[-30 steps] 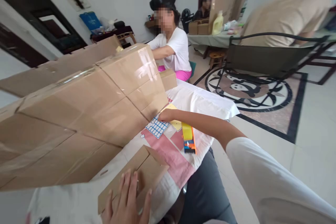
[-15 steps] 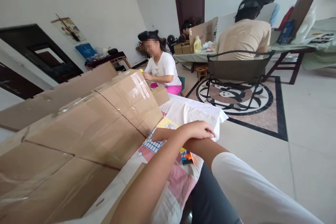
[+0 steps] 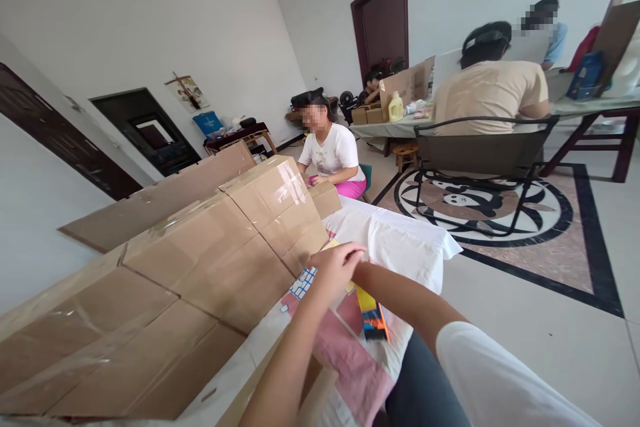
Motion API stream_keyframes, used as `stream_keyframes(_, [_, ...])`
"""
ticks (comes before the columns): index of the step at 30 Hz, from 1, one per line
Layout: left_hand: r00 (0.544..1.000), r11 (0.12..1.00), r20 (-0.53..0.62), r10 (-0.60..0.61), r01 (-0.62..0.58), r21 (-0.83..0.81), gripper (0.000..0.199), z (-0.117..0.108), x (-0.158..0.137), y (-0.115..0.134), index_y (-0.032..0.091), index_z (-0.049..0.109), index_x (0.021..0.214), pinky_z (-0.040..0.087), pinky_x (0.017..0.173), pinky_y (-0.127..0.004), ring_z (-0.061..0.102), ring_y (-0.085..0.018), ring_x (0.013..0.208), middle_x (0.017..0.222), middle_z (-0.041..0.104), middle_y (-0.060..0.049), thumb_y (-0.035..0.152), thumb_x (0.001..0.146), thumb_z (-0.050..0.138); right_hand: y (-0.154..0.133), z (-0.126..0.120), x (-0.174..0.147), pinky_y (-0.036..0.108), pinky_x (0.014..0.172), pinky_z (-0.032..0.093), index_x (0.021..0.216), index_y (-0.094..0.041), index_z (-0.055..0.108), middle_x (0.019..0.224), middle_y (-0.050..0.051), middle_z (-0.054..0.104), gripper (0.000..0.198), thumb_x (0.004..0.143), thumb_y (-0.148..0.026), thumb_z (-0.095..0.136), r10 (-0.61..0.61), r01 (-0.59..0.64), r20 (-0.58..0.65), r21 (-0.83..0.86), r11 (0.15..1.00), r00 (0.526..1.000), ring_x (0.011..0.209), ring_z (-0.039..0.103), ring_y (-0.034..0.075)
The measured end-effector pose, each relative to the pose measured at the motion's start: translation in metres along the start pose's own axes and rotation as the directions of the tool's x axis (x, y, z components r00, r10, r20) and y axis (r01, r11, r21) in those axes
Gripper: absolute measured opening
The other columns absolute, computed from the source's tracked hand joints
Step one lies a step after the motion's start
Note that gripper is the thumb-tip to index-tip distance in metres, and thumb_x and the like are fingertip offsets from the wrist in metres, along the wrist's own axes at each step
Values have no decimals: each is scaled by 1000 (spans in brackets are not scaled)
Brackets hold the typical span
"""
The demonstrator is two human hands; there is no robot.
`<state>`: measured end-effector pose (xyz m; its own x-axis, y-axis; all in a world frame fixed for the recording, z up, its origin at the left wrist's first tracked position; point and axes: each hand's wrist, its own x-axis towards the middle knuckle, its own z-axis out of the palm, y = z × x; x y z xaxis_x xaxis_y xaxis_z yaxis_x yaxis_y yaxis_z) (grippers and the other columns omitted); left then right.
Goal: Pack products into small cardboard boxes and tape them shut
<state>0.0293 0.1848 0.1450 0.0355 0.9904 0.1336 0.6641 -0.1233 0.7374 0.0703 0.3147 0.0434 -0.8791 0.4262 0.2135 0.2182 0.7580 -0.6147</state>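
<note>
My left hand [image 3: 341, 265] reaches over the low table and lies bent over my right hand, its fingers curled at the right wrist. The right hand's fingers are hidden behind it; only the right wrist [image 3: 361, 273] and forearm show. Below the hands, on a pink and white cloth [image 3: 345, 353], lies a small blue, orange, yellow and black packet [image 3: 374, 321]. Blue-outlined white squares [image 3: 303, 282] show on a flat printed piece beside the left wrist. A yellow strip is partly covered by my hands.
Taped cardboard boxes [image 3: 215, 260] form a wall along the left. An open carton [image 3: 315, 380] sits under my left forearm. A person in a white shirt [image 3: 333, 150] sits beyond the boxes. Another sits in a folding chair [image 3: 480, 147] at a cloth-covered table.
My left hand has slid from the right forearm toward the right wrist and hand. The right hand has drawn back from the far left. The view has tilted up and turned left.
</note>
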Motion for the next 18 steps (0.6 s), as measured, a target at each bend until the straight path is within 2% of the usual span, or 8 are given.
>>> stream_keyframes(2, [996,998,-57,-63,64,15,33,-29,-26,-29,23,72,109,53,91,-31,68,-19,102,109,75,-6,37,94,46,0,2,8,33,75,57,90,-29,76,86,1,75,9,90,-27,67,-10,10,0,2,1000,1000,85,70,24])
stream_keyframes(5, [976,980,-119,-183,191,62,36,-74,-67,-82,19,75,103,55,88,-35,68,-22,102,114,71,-11,38,89,48,12,0,-1,29,82,55,103,-28,74,106,1,75,20,84,-23,69,19,-19,-63,0,1000,998,95,70,20])
stream_keyframes(7, [943,943,-140,-303,317,99,38,-99,-91,-118,17,76,99,56,78,-35,69,-22,91,108,71,-11,41,86,50,29,0,-30,28,83,54,112,-23,70,114,7,73,24,91,-24,57,110,-113,-156,-14,993,982,98,69,20])
stream_keyframes(9, [888,882,-149,-434,453,130,38,-117,-110,-151,14,75,100,54,68,-33,67,-20,78,91,71,-8,45,86,55,49,6,-71,31,80,52,109,-20,68,106,11,73,29,96,-22,42,236,-251,-242,-36,967,941,93,69,22])
stream_keyframes(11, [820,805,-139,-555,572,159,35,-124,-124,-180,14,70,105,53,64,-31,64,-16,70,82,68,-3,44,89,60,65,17,-111,33,76,51,99,-20,68,96,12,73,30,95,-22,39,334,-365,-279,-66,928,900,87,68,24])
stream_keyframes(13, [755,731,-110,-647,654,195,31,-123,-131,-205,14,66,104,54,66,-30,62,-13,69,83,67,-1,43,93,61,75,31,-138,35,78,49,93,-20,67,93,13,72,27,94,-22,40,378,-423,-287,-112,899,880,89,67,26])
stream_keyframes(15, [709,679,-68,-702,695,238,30,-115,-131,-225,14,65,100,56,69,-31,63,-12,73,87,67,-1,43,94,62,79,43,-148,35,82,47,92,-20,67,95,14,70,25,93,-22,42,381,-435,-279,-165,885,881,94,65,27])
stream_keyframes(18, [682,653,3,-732,699,292,30,-94,-122,-248,14,66,101,58,74,-34,66,-15,82,96,69,-3,43,93,63,79,52,-145,36,83,43,97,-19,67,97,15,69,25,96,-26,44,363,-424,-260,-242,872,895,95,63,28])
